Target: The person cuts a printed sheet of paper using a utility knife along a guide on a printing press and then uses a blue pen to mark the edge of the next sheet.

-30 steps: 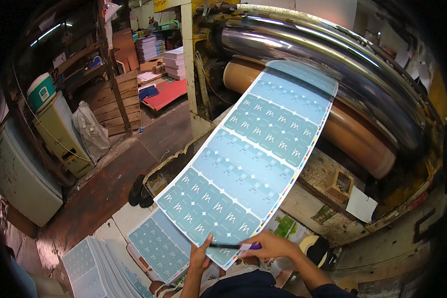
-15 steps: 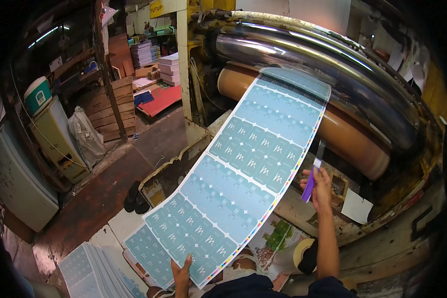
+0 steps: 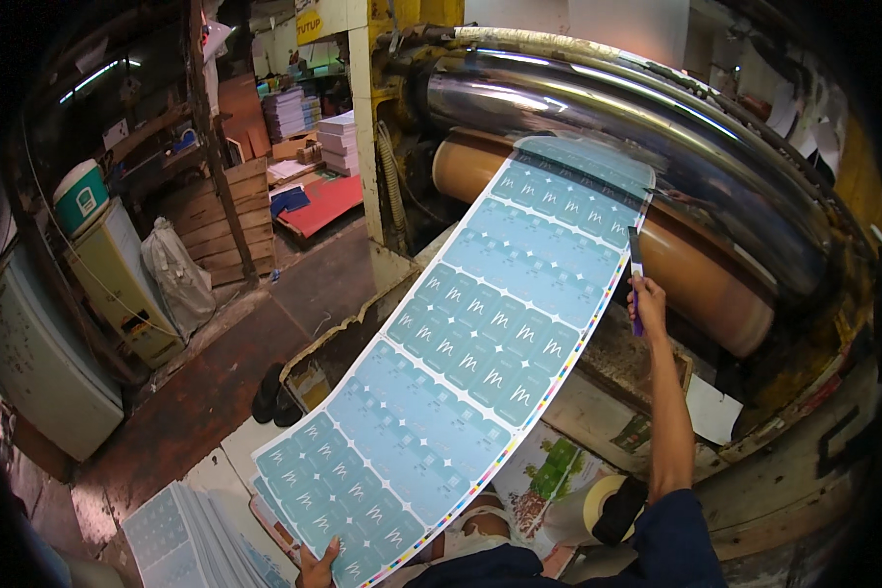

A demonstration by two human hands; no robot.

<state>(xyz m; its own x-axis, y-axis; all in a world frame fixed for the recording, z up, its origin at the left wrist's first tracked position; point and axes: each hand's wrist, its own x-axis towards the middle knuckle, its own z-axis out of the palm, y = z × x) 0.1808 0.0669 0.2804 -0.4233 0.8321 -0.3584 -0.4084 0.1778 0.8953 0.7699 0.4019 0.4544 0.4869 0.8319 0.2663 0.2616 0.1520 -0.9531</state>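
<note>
A long printed sheet [image 3: 461, 353], with green and pale blue label panels and a coloured strip along its right edge, runs from the machine's rollers down towards me. At its lower end my left hand [image 3: 318, 566] pinches the sheet, thumb on top and the other fingers underneath. My right hand [image 3: 649, 302] is closed round a purple-handled cutter knife [image 3: 635, 257]. The dark blade points up beside the sheet's right edge, just below the rollers; whether it touches the paper I cannot tell. A brown roller [image 3: 475, 169] lies under the shiny metal roller [image 3: 598, 122].
Stacked printed sheets [image 3: 181, 534] stand at the lower left. A tape-like roll [image 3: 598, 505] and a picture sheet lie below my right arm. Black footwear [image 3: 276, 397] sits on the floor, left of the machine's tray. Paper stacks [image 3: 338, 142] stand farther back.
The sheet has come farther out of the rollers towards me. My left hand has moved down and left with its end. My right hand has raised the knife to the sheet's right edge.
</note>
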